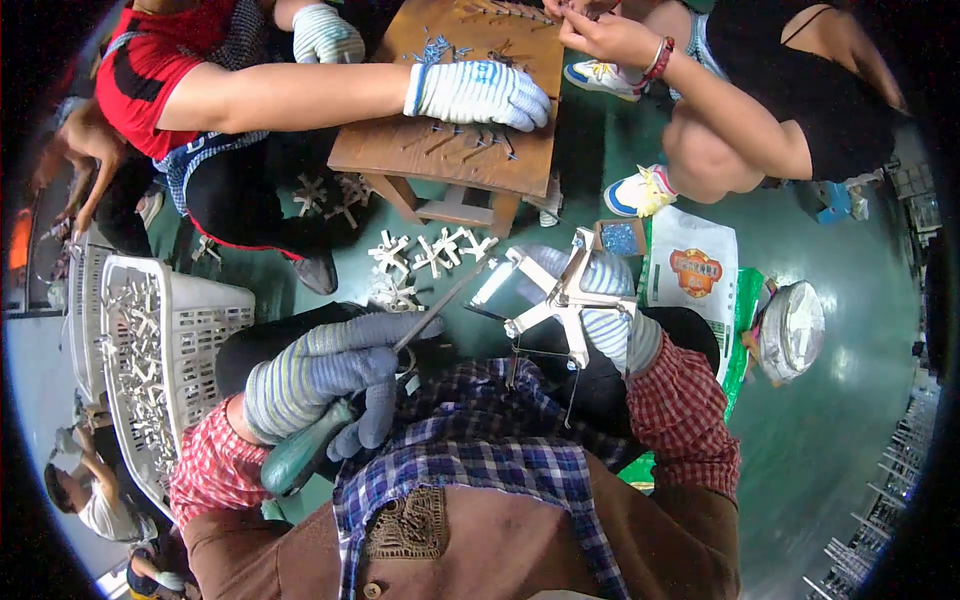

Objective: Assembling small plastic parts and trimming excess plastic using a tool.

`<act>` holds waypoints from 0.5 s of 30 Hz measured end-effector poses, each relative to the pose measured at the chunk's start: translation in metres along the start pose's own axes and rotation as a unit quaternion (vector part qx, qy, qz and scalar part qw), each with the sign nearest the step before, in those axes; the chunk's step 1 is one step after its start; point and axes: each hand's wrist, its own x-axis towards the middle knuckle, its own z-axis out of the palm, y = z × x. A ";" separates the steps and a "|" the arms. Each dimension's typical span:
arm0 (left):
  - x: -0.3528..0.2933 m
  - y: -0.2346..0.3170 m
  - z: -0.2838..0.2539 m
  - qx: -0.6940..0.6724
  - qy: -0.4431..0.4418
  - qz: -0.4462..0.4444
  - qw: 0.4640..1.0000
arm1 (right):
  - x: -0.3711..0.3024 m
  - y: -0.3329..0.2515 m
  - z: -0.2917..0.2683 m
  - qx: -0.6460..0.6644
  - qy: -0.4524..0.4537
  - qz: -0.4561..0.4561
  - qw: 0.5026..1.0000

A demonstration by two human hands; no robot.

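Observation:
My left hand, in a grey striped glove, is closed round a tool with a green handle and a long, thin grey shaft that looks like a file. Its tip points up and right, near the piece in my other hand. My right hand, gloved too, grips a pale star-shaped metal casting with several arms. The casting hides part of the right fingers. Thin dark wires or rods hang below the star; I cannot tell how they are attached.
Loose star castings lie on the green floor ahead. A white basket of castings stands at left. Beyond is a wooden stool bearing small rods, with two people's hands at it. A printed sack and a round container are right.

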 end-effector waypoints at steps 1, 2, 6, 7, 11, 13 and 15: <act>-0.001 -0.004 0.000 -0.020 0.004 0.001 1.000 | 0.005 -0.032 -0.007 -0.153 0.096 -0.091 0.979; 0.000 -0.005 0.000 -0.022 0.006 0.001 1.000 | 0.006 -0.052 -0.013 -0.301 0.193 -0.174 0.917; 0.004 -0.006 0.001 -0.019 -0.009 -0.011 1.000 | 0.006 -0.052 -0.015 -0.343 0.187 -0.216 0.895; 0.005 -0.006 0.002 -0.011 -0.017 -0.004 1.000 | 0.009 -0.043 -0.007 -0.289 0.199 -0.204 0.914; 0.004 -0.007 0.003 -0.018 -0.027 -0.002 0.999 | 0.001 -0.042 -0.012 0.027 -0.010 0.007 1.000; 0.003 -0.005 0.010 -0.011 0.023 -0.011 1.000 | 0.005 -0.040 -0.008 0.018 0.040 -0.036 0.998; 0.005 -0.006 0.010 -0.006 0.018 -0.007 1.000 | 0.010 -0.038 -0.002 -0.001 0.144 -0.119 0.982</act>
